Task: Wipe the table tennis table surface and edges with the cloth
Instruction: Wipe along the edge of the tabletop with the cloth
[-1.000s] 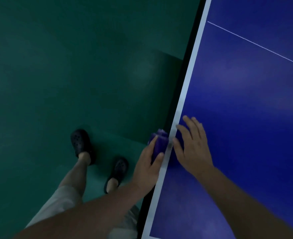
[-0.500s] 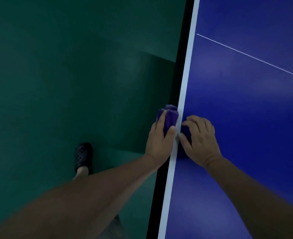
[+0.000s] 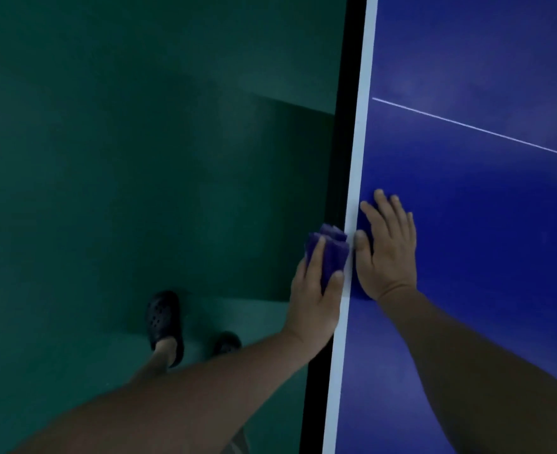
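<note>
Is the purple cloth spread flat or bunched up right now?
Bunched up. The cloth shows as a folded wad gripped in the left hand, pressed against the table edge.

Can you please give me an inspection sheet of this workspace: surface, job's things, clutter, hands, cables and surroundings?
Surface: blue table top with a white border stripe and a thin white line across it; the side edge is black.
Job's things: purple cloth, bunched, pressed against the table's side edge.
Clutter: nothing seen.
Hands: left hand grips the cloth beside the edge; right hand lies flat on the top near the stripe, fingers straight.
Cables: nothing seen.
Surroundings: green floor in dim light, with the table's shadow; the person's two dark clogs stand on it.
</note>
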